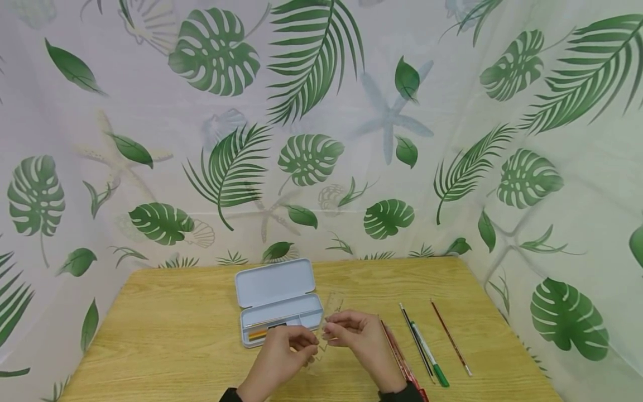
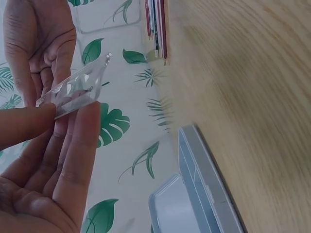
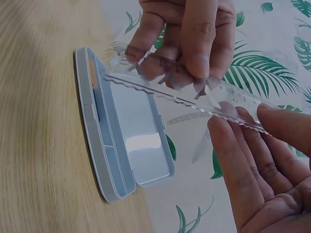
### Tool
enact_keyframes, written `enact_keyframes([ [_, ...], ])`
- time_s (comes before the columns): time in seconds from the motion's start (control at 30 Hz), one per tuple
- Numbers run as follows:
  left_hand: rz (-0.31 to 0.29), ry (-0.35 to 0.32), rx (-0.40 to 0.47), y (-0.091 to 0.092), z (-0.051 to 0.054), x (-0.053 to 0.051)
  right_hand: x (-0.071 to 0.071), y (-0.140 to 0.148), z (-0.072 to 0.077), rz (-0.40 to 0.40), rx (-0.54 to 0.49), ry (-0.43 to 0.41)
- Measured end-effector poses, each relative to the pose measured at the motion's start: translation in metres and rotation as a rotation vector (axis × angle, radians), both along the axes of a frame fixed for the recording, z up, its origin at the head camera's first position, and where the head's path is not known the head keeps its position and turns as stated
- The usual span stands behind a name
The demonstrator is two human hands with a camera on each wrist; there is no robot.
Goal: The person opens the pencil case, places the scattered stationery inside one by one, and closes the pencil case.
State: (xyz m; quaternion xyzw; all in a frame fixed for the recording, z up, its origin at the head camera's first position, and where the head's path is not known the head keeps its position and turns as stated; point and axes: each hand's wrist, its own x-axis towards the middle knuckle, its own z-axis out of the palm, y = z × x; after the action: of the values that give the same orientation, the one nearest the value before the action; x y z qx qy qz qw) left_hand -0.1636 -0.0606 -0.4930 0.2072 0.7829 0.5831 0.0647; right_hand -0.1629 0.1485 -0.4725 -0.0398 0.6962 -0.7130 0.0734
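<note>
A clear plastic ruler (image 1: 334,302) with printed marks and one wavy edge is held up between both hands. My left hand (image 1: 282,354) pinches it between thumb and fingers from the left. On its right side, my right hand (image 1: 363,341) grips it with thumb and fingertips. The right wrist view shows the ruler's wavy edge (image 3: 189,103) running slantwise between the hands. Just behind the left hand, a light-blue pencil case (image 1: 306,319) lies with its lid (image 1: 275,282) raised. Inside it are an orange-yellow item (image 1: 258,334) and a dark one, partly hidden.
To the right, several red pencils (image 1: 397,349) lie partly behind the right forearm. Beside them are a dark pencil (image 1: 417,340), a green-capped white pen (image 1: 427,353) and a separate red pencil (image 1: 450,336). A leaf-printed sheet (image 1: 321,223) stands behind the wooden table (image 1: 171,329).
</note>
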Motion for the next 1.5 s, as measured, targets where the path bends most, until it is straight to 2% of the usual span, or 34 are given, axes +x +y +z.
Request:
enact_keyframes([
  [0.23,0.013,0.091,-0.068,-0.003,0.003,0.0,-0.001,0.008,-0.001,-0.032,-0.001,-0.007],
  [0.4,0.062,0.153,-0.171,-0.012,0.01,-0.004,-0.003,0.023,-0.002,-0.075,0.029,-0.016],
  [0.53,0.159,0.255,-0.283,-0.024,0.016,-0.012,-0.003,0.038,0.0,-0.107,0.106,-0.009],
  [0.7,0.31,0.393,-0.426,-0.04,0.021,-0.025,0.001,0.056,0.004,-0.162,0.298,-0.003],
  [0.8,0.373,0.437,-0.501,-0.049,0.02,-0.034,0.005,0.065,0.006,-0.201,0.442,-0.024],
  [0.93,0.406,0.456,-0.581,-0.058,0.014,-0.044,0.008,0.078,0.006,-0.233,0.621,-0.041],
  [1.0,0.409,0.464,-0.607,-0.061,0.009,-0.049,0.01,0.083,0.005,-0.234,0.666,-0.046],
  [1.1,0.408,0.481,-0.636,-0.062,0.001,-0.057,0.012,0.087,0.004,-0.229,0.683,-0.057],
  [1.27,0.373,0.514,-0.687,-0.058,-0.014,-0.07,0.015,0.09,0.0,-0.233,0.677,-0.07],
  [1.5,0.327,0.481,-0.74,-0.05,-0.031,-0.085,0.017,0.093,-0.007,-0.216,0.721,-0.093],
])
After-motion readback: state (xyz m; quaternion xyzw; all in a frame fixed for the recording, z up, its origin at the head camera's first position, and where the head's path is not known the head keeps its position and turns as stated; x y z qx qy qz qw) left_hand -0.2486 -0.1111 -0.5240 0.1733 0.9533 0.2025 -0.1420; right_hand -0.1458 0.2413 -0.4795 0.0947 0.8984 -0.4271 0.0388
